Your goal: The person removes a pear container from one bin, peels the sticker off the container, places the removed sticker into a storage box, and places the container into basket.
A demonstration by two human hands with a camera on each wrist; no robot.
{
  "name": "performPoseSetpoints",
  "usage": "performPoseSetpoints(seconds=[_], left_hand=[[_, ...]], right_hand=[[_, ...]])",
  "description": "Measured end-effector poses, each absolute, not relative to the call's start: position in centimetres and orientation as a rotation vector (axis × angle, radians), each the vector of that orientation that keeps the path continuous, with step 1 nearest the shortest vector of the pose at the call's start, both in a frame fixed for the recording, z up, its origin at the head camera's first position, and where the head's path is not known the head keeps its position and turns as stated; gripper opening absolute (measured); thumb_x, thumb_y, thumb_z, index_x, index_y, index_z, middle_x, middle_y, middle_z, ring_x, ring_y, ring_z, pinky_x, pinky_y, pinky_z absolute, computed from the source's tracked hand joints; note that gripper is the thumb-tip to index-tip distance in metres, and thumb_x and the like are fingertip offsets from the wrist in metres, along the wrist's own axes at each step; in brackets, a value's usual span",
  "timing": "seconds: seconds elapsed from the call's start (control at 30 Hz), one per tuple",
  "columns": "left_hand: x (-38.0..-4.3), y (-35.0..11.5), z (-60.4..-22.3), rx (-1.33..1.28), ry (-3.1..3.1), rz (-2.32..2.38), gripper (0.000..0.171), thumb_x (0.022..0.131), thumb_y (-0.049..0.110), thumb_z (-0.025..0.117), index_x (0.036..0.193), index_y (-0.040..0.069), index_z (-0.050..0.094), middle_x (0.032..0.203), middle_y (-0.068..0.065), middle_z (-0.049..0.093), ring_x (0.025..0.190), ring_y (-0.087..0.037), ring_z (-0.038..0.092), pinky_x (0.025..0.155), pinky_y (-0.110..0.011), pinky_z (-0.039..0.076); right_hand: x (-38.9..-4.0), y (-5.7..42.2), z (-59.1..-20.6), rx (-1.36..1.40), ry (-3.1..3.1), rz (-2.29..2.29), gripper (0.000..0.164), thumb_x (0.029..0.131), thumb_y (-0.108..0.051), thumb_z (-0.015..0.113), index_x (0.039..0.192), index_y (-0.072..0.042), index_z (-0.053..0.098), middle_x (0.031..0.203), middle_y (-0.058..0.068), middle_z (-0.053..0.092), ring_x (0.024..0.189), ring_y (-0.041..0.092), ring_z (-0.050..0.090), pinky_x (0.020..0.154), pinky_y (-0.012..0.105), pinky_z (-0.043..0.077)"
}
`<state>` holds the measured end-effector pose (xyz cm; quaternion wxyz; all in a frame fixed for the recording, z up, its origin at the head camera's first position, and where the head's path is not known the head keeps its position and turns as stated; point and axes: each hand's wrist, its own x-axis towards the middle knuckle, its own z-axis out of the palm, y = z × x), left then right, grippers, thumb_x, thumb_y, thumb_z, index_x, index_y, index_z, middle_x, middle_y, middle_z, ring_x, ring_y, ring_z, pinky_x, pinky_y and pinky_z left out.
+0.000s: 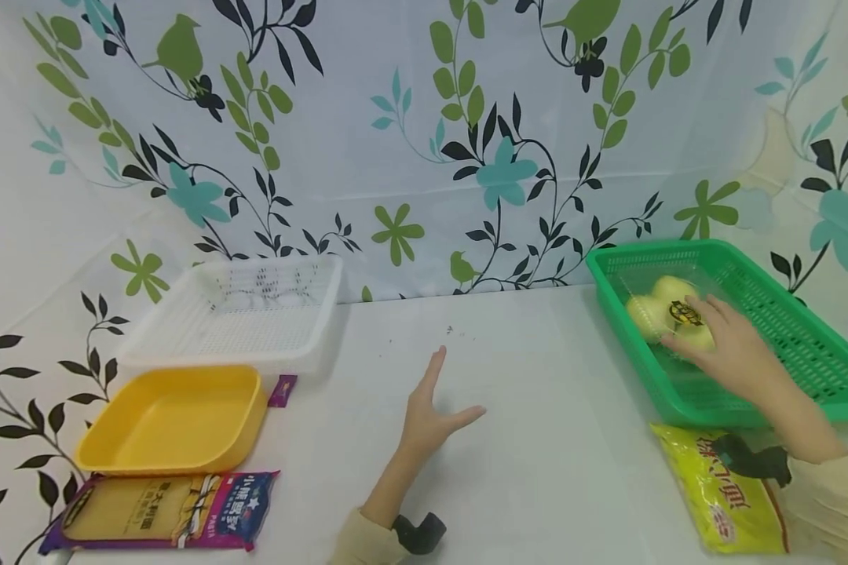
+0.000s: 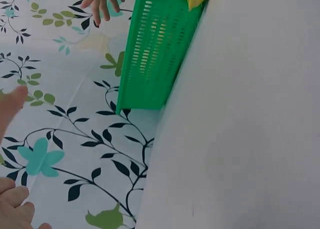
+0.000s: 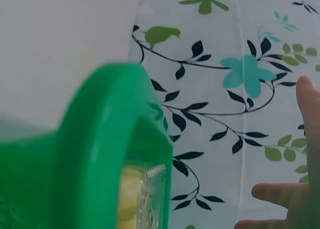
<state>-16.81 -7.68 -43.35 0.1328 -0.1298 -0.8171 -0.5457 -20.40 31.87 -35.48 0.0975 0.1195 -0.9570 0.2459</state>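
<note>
My right hand (image 1: 742,357) reaches over the green basket (image 1: 667,392), its fingertips beside a clear plastic pack of pale yellow round pieces (image 1: 650,314) with a black-and-yellow label. In the right wrist view its fingers (image 3: 272,193) are spread apart above the basket rim, and the pack's crimped edge (image 3: 152,189) shows inside. Above the white table (image 1: 495,471), my left hand (image 1: 424,424) holds nothing; thumb and forefinger are spread wide. The left wrist view catches only part of this hand (image 2: 15,206) at its left edge.
A yellow bag (image 1: 724,490) lies in front of the green basket, partly under the right forearm. At left stand a white basket (image 1: 311,345) and a yellow tray (image 1: 166,463), with a small purple packet (image 1: 283,391) and a pasta pack (image 1: 162,510) nearby. Patterned cloth (image 1: 396,157) hangs behind.
</note>
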Motion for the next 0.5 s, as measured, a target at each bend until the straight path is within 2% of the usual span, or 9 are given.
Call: performPoseSetpoints(seconds=[0.2, 0.4, 0.5], left_hand=[[-17.6, -5.1, -42.5, -0.357, -2.246, -1.618, 0.09, 0.068, 0.031, 0.078, 0.14, 0.013, 0.027, 0.141, 0.001, 0.03, 0.128, -0.01, 0.023, 0.102, -0.038, 0.021], [-18.0, -2.4, -41.2, -0.377, -2.213, -1.7, 0.086, 0.07, 0.034, 0.076, 0.139, 0.019, 0.029, 0.14, 0.006, 0.031, 0.127, -0.007, 0.023, 0.101, -0.039, 0.021], [-17.9, -1.2, -40.8, -0.397, -2.214, -1.728, 0.083, 0.071, 0.029, 0.076, 0.139, 0.02, 0.03, 0.139, 0.008, 0.032, 0.127, -0.007, 0.025, 0.101, -0.039, 0.022]], right_hand=[[-22.1, 34.9, -34.6, 0.285, -2.866, 0.785, 0.074, 0.092, -0.037, 0.046, 0.137, 0.011, 0.013, 0.133, 0.04, 0.013, 0.121, 0.054, 0.009, 0.088, 0.068, 0.011], [-24.8, 38.1, -34.6, 0.178, -2.891, 0.886, 0.07, 0.096, -0.038, 0.031, 0.134, 0.016, 0.009, 0.129, 0.044, 0.013, 0.112, 0.061, 0.015, 0.083, 0.069, 0.015], [-25.9, 39.3, -35.0, 0.12, -2.95, 0.982, 0.073, 0.096, -0.042, 0.023, 0.133, 0.017, 0.004, 0.128, 0.046, 0.01, 0.109, 0.063, 0.015, 0.08, 0.069, 0.018]])
